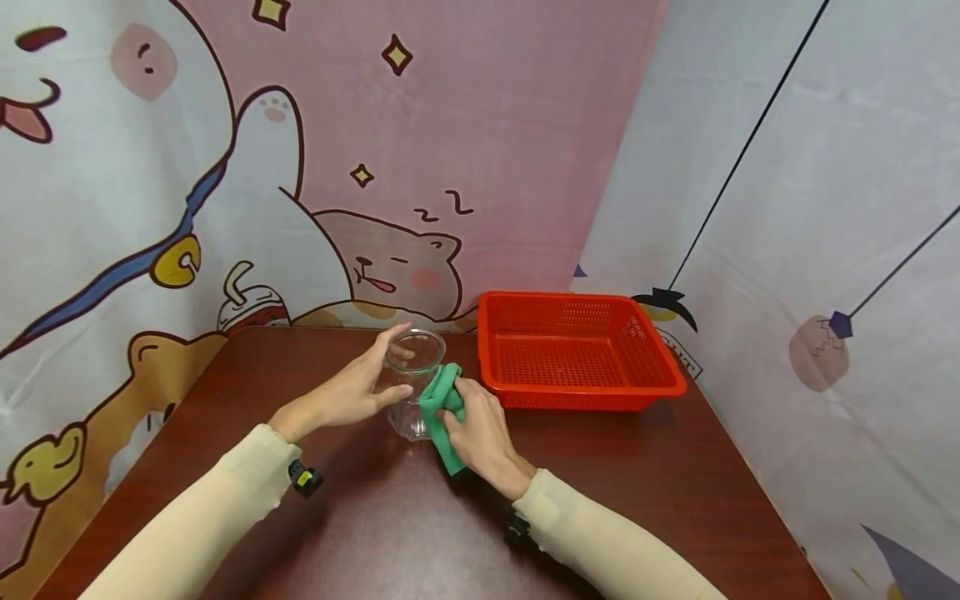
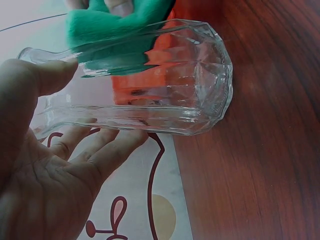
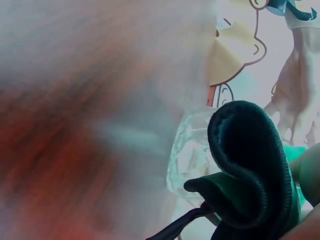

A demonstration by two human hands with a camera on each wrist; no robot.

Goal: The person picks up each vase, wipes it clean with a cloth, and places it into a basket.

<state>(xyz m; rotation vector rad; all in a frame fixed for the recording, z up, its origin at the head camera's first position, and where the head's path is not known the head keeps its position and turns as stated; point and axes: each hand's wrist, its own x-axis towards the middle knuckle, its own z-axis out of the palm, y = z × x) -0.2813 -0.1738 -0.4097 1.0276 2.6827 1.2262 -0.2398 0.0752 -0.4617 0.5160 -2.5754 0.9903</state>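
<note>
A clear faceted glass vase [image 1: 410, 423] with a flared rim stands on the table, near its middle. My left hand [image 1: 348, 390] holds it near the neck, the thumb on the near side and the fingers round the far side. In the left wrist view the hand's thumb lies against the glass [image 2: 170, 107]. My right hand [image 1: 483, 429] grips a folded green cloth [image 1: 444, 392] at the right side of the vase. The cloth [image 3: 250, 165] hides part of the vase in the right wrist view, and its lower end hangs down.
A red plastic basket [image 1: 577, 392] with perforated walls sits at the back right of the brown table [image 1: 390, 533], just right of the vase. Cartoon-printed cloth walls [image 1: 510, 150] rise behind the table and along its sides.
</note>
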